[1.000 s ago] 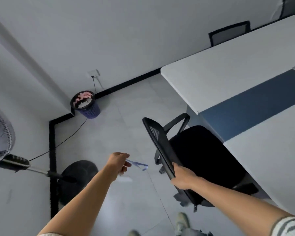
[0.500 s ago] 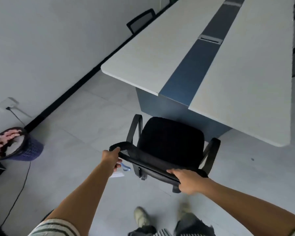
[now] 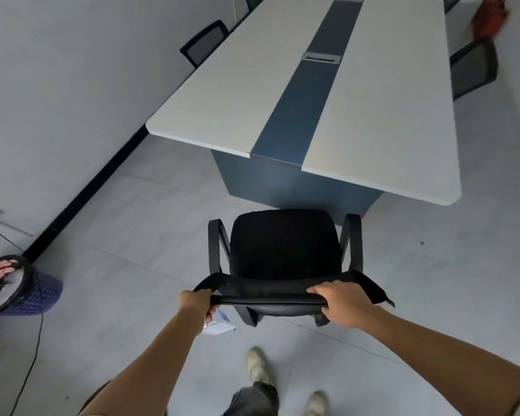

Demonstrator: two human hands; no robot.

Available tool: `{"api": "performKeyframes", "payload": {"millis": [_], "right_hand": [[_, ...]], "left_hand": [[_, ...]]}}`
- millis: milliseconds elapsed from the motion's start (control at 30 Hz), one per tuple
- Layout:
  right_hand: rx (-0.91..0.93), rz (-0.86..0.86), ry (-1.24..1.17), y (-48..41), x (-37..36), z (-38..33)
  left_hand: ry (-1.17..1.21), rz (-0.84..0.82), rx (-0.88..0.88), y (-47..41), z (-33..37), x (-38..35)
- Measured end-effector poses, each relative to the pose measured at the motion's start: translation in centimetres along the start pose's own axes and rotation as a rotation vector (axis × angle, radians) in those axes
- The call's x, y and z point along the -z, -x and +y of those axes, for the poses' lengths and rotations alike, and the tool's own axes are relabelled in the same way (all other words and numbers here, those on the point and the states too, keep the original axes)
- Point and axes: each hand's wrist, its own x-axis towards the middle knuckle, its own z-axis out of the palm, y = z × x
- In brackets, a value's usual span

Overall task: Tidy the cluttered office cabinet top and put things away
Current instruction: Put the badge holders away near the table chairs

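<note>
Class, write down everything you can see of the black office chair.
The black office chair stands upright on the grey tiled floor, facing the table, short of it. Its backrest looks like mesh, the seat padded fabric, with two looped armrests. The left hand and right hand grip the backrest's top edge. Its base is mostly hidden.

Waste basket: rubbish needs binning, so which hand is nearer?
Left. The left hand grips the chair back on the waste basket side; the right hand grips its far end.
</note>
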Motion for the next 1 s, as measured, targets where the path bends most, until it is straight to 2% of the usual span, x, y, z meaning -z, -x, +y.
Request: {"api": "performKeyframes", "payload": {"millis": [167, 367, 667, 1000], "right_hand": [[-0.009, 0.042, 0.030, -1.1, 0.6, -0.3], [-0.085, 0.064, 0.014, -5.6, 1.5, -3.0], [-0.215, 0.058, -0.013, -11.7, 4.5, -5.0], [-0.255, 0.066, -0.005, -14.6, 7.4, -1.7]], "left_hand": [[-0.023, -0.011, -0.028, -0.7, 1.7, 0.4], [-0.071, -0.018, -0.052, -4.4, 7.6, 1.9], [-0.184, -0.132, -0.117, -10.0, 16.7, 2.5], [-0.163, -0.214, -0.133, -10.9, 20.9, -0.4]]}}
